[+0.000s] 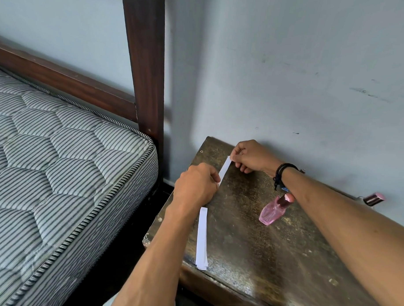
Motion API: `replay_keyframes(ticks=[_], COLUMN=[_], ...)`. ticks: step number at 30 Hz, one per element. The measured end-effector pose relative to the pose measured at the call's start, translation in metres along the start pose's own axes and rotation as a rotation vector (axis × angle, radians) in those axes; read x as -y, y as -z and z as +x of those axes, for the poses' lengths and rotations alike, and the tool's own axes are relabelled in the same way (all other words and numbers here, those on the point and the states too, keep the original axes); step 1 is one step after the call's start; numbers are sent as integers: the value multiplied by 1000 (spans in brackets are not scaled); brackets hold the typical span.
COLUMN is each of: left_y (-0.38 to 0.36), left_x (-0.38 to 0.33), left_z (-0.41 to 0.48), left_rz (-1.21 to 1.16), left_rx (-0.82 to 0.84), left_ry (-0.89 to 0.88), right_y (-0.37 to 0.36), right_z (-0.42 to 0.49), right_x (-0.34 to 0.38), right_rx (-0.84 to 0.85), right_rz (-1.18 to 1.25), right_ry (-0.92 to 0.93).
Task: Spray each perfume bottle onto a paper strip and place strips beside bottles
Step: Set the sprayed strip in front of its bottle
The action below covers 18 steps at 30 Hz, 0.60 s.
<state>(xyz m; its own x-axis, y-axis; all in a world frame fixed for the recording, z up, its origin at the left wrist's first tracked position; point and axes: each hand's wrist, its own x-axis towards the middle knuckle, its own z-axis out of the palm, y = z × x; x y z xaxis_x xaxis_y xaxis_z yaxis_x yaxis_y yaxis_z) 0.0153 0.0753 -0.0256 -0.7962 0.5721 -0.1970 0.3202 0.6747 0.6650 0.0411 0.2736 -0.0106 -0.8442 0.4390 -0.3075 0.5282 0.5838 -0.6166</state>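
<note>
A white paper strip point(225, 168) is stretched between my two hands over the far left part of the dark worn table point(250, 241). My left hand point(195, 187) pinches its near end and my right hand point(251, 157) pinches its far end. A small stack of white paper strips point(202, 238) lies along the table's left edge, below my left wrist. A pink glass perfume bottle point(273, 211) with a rosy metallic top stands near the middle, just under my right forearm. A second rosy cap or bottle top point(374, 199) shows by the wall at the right.
A striped quilted mattress point(58, 161) on a dark wooden bed frame with a tall post point(145, 66) lies close to the left of the table. A grey-blue wall point(290, 75) runs right behind the table. A dark gap separates bed and table.
</note>
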Motion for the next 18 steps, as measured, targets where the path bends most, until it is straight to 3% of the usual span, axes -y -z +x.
replay_keyframes(ticks=[18], left_y=[3], left_x=[1], left_z=[4], left_rz=[70], left_rx=[81], left_ry=[2], right_y=[0], right_z=[4], right_x=[-5], right_rx=[2], right_rz=[8], right_ry=[35])
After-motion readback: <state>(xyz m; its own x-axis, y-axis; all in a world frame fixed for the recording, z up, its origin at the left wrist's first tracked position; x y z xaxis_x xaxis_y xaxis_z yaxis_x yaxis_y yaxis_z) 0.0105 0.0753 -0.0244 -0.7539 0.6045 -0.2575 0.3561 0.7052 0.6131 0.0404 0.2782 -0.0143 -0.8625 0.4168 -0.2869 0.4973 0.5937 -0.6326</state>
